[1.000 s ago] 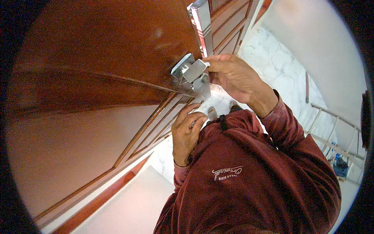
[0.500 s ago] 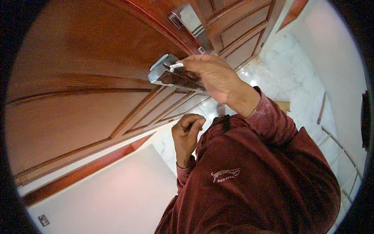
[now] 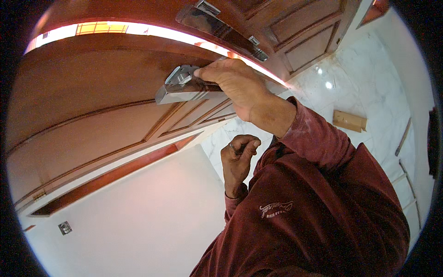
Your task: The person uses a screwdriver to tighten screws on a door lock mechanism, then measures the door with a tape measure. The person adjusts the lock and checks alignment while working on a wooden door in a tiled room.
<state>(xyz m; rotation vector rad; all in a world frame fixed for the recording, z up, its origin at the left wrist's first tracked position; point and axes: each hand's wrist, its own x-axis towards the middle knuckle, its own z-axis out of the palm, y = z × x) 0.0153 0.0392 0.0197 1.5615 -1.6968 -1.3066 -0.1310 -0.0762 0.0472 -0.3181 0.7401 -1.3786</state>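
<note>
A brown panelled wooden door stands slightly ajar, with bright light in the gap along its edge. Mounted on it is a chrome and dark door lock with a small turn knob. My right hand is closed on this lock, its thumb beside the knob; the other fingers are partly hidden behind the palm. Lower down, in front of my body, my left hand is curled with thumb against fingers. Whatever it may hold is hidden.
The other door leaf carries a matching lock plate. On the marble-look floor lie a brown cardboard piece and a thin strip, near a ladder-like metal frame. A socket sits in the white wall.
The door has come away from the other leaf, opening a lit gap. My right hand has moved slightly left with the lock. My left hand stays curled and appears farther right.
</note>
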